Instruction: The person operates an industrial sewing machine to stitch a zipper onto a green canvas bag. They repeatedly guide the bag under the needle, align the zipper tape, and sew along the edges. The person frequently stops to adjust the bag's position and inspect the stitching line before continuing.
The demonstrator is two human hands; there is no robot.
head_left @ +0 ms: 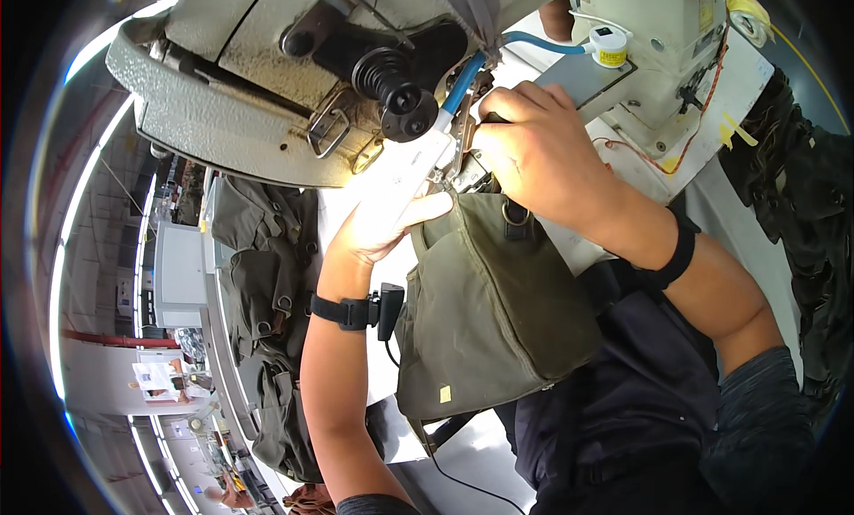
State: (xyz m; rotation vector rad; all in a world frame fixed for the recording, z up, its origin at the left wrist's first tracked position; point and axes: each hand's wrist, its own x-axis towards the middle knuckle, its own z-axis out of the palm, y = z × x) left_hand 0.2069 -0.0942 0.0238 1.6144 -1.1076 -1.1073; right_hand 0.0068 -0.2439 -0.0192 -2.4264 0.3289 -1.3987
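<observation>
One large cream sewing machine (222, 88) spreads across the upper left, its black knobs and levers facing the person. A white table (745, 79) runs underneath and shows again at the upper right. The person's dark clothing (623, 373) takes up the lower right, just behind a green bag (476, 310). This bag hangs at a tilt in the middle, between the two forearms, with its upper end right at the sewing area of the machine and its wider end toward the person. A heap of dark cloth (792, 186) is off to the right, and a row of more green bags (271, 288) lies along the left, beyond the left forearm.

The right hand (538, 146) is above the bag's upper end, fingers bent inward near a small dark piece (495, 117); I cannot tell whether it grips it. The left hand (382, 226) has its thumb stretched against the bag's top corner; glare hides the other fingers, so its grip cannot be told. A blue hose (463, 84) passes near both hands. Each wrist wears a black strap (342, 310). A white round container (608, 46) stands beyond the right hand. Smallest are a metal ring (515, 214) near the bag's top and a yellow sticker (446, 394) near its bottom.
</observation>
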